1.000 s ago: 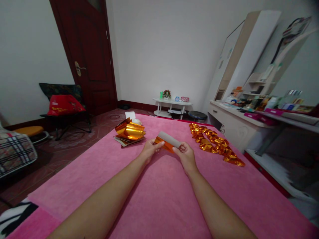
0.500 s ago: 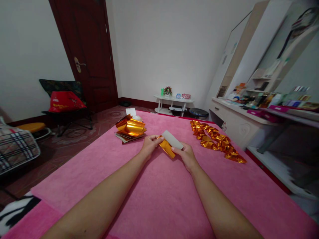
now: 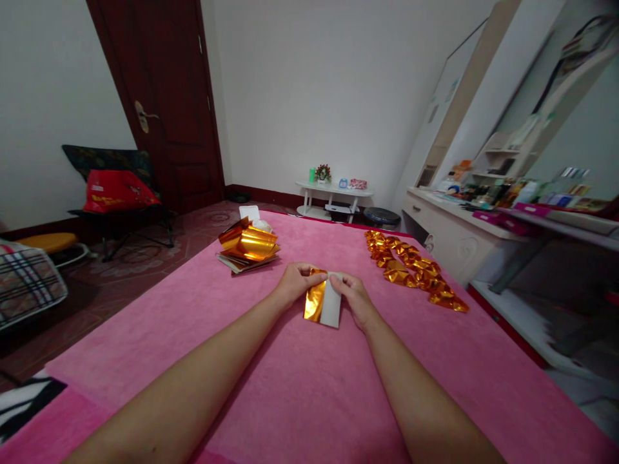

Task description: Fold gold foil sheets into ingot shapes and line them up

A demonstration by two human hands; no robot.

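Both hands hold one small sheet of gold foil paper (image 3: 314,303), part of it folded so that a shiny gold strip lies on the left and a pale grey side shows on the right. My left hand (image 3: 296,283) pinches its upper left, thumb on top. At the upper right, my right hand (image 3: 355,295) grips the pale part, its thumb pressed near the fold. The fingers under the paper are hidden. Beyond my left hand lies a loose stack of gold foil sheets (image 3: 249,245). To the right, several folded gold foil pieces (image 3: 403,261) form a cluster.
A pink cloth (image 3: 300,386) covers the surface under my hands. A small white item (image 3: 249,212) sits behind the stack. Farther off are a white low table (image 3: 333,189), a dark round stool (image 3: 382,217), a chair with a red bag (image 3: 118,191) and a cluttered dresser (image 3: 464,225).
The foil paper has been turned from a slant to nearly upright, its lower end now toward me. My right hand has moved to its upper right. The view has shifted slightly.
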